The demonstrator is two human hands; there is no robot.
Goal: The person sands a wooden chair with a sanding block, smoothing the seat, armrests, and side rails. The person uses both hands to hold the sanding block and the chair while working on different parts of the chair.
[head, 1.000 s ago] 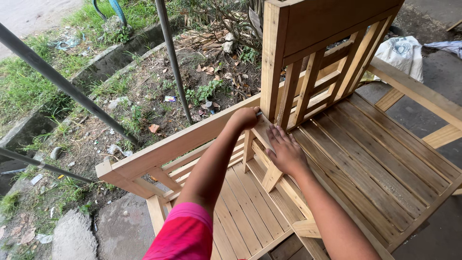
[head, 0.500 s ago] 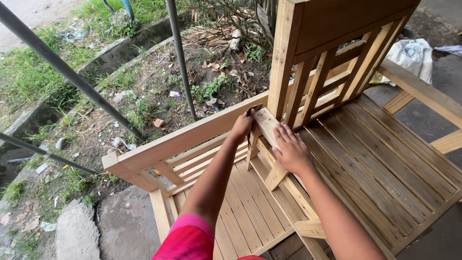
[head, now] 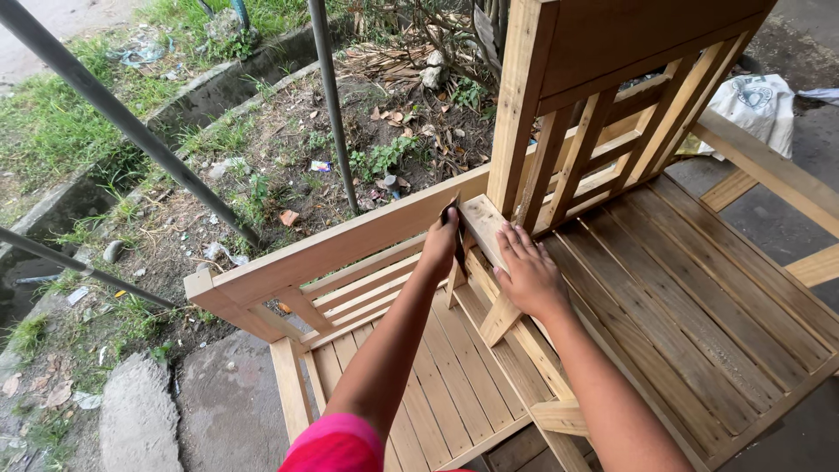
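At the near end of the wooden armrest (head: 482, 229), where it meets the upright post (head: 517, 114), left hand (head: 441, 245) has its grip pinched on a small dark sheet, likely sandpaper (head: 456, 229), pressed against the armrest's side edge. Right hand (head: 529, 275) lies flat on top of the armrest, fingers spread, holding nothing, just bracing. Armrest sits between two slatted seats (head: 690, 297) of a pale wood bench. Risks, as I judge them: the sheet is held by fingertips only, so it can fold or slip and knuckles scrape raw wood, meaning splinters; the left hand works close to the post corner, so a long stroke can jam fingers into it; the right fingers sit just beside the rubbed edge and could get abraded. Versus half a second ago: left hand sits slightly lower on the edge, sheet more visible; right hand barely shifts; camera view tilts a little lower and closer.
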